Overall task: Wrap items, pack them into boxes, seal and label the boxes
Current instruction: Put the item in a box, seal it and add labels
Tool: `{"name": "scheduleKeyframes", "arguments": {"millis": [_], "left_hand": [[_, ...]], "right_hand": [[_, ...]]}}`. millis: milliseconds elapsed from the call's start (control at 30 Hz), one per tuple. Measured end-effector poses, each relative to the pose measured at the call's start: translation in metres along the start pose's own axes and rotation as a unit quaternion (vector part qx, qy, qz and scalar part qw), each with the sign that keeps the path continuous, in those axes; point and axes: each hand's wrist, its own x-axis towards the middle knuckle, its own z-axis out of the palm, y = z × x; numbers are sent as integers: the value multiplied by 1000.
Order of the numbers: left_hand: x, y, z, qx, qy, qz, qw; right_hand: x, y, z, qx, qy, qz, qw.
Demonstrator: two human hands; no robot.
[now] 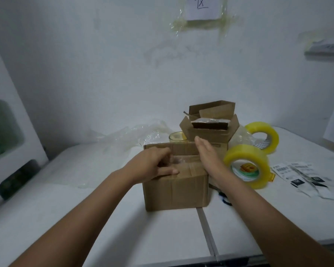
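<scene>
A closed brown cardboard box (175, 191) stands at the table's middle. My left hand (154, 165) rests on its top, fingers curled over the flap seam, where something clear and blurred shows. My right hand (207, 154) is flat and open, held edge-on by the box's right top edge, holding nothing. Behind stands an open cardboard box (208, 132) with a dark wrapped item (210, 124) inside. A yellow tape roll (247, 165) stands just right of my right hand, and a second tape roll (263, 136) lies farther back.
Clear plastic wrap (135, 135) is heaped behind the box on the left, beside a small glass jar (176, 137). Printed labels (301, 175) lie at the right. A blue-handled tool (225, 198) peeks out under my right forearm. The white table (85, 218) has a seam down its front.
</scene>
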Motion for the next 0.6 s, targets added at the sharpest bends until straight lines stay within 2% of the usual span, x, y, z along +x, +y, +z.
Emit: {"name": "scheduleKeyframes", "arguments": {"millis": [100, 133, 167, 233, 300, 333, 400, 533, 600], "left_hand": [[-8, -2, 12, 84, 102, 41, 990], [-9, -4, 15, 94, 114, 36, 988], [-9, -5, 17, 91, 104, 24, 990], [-7, -5, 19, 47, 25, -12, 999], [-4, -4, 18, -17, -57, -36, 998], [-3, -4, 17, -34, -72, -40, 996], [-2, -2, 18, -23, -74, -37, 996], [-3, 10, 26, 72, -75, -41, 994], [-7, 13, 33, 115, -40, -34, 992]], "right_hand": [[0, 12, 6, 3, 26, -10, 1000], [1, 15, 8, 9, 36, -15, 999], [2, 18, 9, 12, 46, -17, 999], [6, 23, 10, 2, 53, -14, 998], [9, 27, 10, -20, 33, 17, 999], [9, 27, 10, -30, 14, 40, 999], [11, 28, 9, -33, -7, 68, 997], [11, 28, 9, 8, -13, 77, 997], [10, 28, 10, 27, -14, 78, 996]]}}
